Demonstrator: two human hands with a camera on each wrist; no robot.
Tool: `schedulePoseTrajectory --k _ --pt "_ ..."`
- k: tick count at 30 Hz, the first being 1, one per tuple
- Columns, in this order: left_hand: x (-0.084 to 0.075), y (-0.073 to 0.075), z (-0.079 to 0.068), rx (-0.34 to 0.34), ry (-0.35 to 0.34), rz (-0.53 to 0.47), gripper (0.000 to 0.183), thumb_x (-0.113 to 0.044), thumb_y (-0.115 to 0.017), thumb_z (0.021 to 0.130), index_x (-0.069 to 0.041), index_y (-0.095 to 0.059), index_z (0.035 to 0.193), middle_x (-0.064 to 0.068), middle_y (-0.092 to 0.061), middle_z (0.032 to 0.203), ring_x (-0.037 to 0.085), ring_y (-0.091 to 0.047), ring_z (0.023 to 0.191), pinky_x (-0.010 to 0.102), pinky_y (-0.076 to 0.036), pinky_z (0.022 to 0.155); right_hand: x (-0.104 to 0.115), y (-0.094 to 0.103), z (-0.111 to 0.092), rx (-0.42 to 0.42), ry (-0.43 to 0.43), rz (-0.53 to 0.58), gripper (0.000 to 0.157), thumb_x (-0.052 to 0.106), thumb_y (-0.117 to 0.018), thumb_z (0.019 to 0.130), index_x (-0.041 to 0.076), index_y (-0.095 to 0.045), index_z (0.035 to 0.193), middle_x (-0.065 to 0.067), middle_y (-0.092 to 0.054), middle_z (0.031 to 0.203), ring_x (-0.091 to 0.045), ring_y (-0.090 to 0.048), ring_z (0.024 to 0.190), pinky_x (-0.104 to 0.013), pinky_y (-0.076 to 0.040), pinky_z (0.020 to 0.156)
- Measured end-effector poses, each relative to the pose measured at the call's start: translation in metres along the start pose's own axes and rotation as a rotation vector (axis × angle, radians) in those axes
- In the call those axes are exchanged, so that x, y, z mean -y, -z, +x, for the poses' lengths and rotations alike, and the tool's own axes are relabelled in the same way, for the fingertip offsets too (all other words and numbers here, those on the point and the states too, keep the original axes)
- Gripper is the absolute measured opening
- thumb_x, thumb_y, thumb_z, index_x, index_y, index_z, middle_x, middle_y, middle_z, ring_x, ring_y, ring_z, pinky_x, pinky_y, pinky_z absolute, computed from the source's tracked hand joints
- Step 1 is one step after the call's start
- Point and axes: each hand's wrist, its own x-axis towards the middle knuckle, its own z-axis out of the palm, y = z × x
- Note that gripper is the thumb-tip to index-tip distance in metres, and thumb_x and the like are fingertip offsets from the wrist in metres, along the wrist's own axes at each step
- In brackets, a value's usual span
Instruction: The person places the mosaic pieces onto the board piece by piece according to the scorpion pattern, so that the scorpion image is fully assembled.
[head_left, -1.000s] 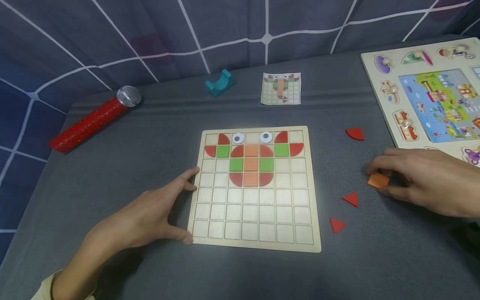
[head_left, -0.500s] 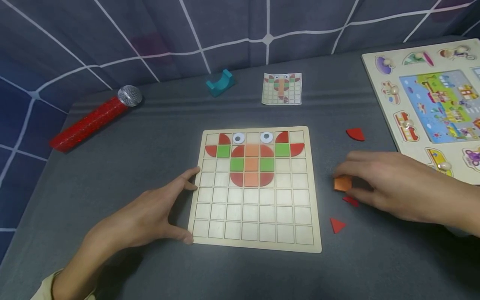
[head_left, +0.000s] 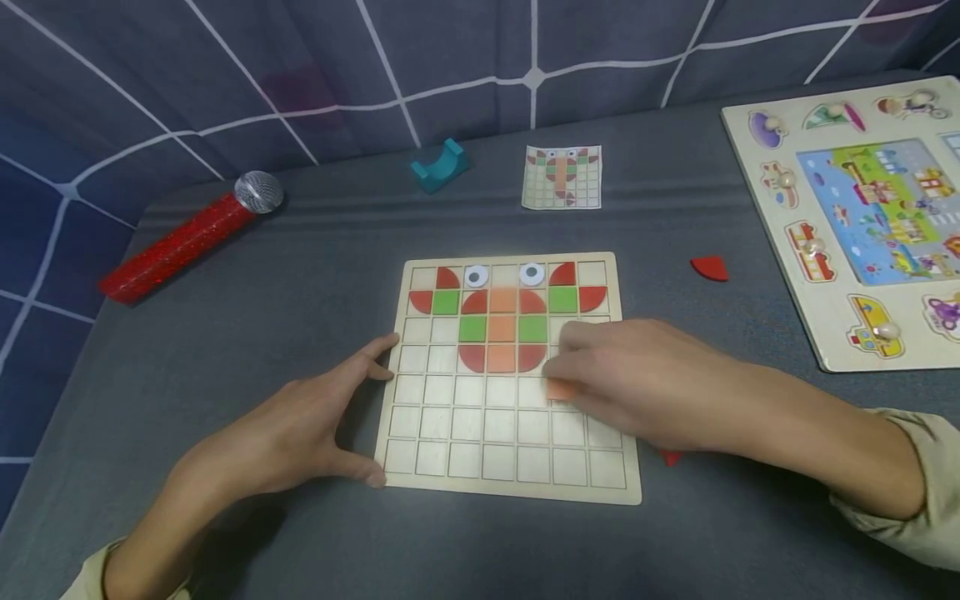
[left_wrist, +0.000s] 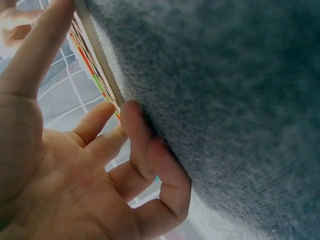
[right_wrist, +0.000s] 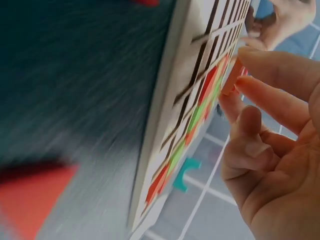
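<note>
A pale wooden grid board [head_left: 498, 425] lies on the table, with red, green and orange pieces and two round eye pieces in its upper rows. My left hand [head_left: 300, 433] rests along its left edge, thumb at the lower corner and fingertips farther up. My right hand [head_left: 645, 379] pinches an orange square tile [head_left: 559, 389] between thumb and fingers, over the board's right half. In the right wrist view the tile [right_wrist: 232, 79] stands tilted at the fingertips. A red triangle [head_left: 672, 457] peeks out below my right hand. Farther back lies a red quarter-circle piece [head_left: 709, 267].
A small printed pattern card [head_left: 562, 177] lies behind the board, with a teal curved block [head_left: 441, 167] left of it. At the left is a red microphone [head_left: 191, 237]. A knobbed picture puzzle [head_left: 847, 250] occupies the right. A dark checked cloth [head_left: 465, 58] hangs at the back.
My right hand has brought the orange tile leftward from beside the puzzle to over the board, and now covers one red triangle. My left hand stays at the board's edge.
</note>
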Motion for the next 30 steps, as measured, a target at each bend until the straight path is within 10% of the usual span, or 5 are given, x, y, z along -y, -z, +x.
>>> schedulePoseTrajectory --k 13,30 --pt "0.0 -0.002 0.003 0.013 0.032 0.0 0.13 -0.051 -0.093 0.055 -0.028 -0.016 0.157 -0.003 -0.052 0.139 0.024 -0.048 0.122 0.057 -0.039 0.1 0.021 -0.015 0.042 0.021 0.064 0.005 0.008 0.009 -0.069 0.09 0.014 -0.066 0.095 0.008 -0.052 0.077 -0.01 -0.05 0.068 -0.025 -0.043 0.057" --pt "0.001 -0.002 0.004 0.021 0.043 -0.007 0.133 -0.052 -0.093 0.053 -0.028 -0.015 0.157 -0.001 -0.052 0.138 0.025 -0.048 0.121 0.059 -0.037 0.101 0.022 -0.019 0.048 0.068 0.075 -0.006 0.005 0.014 -0.069 0.092 0.017 -0.07 0.088 0.007 -0.045 0.07 -0.011 -0.042 0.06 -0.023 -0.036 0.049"
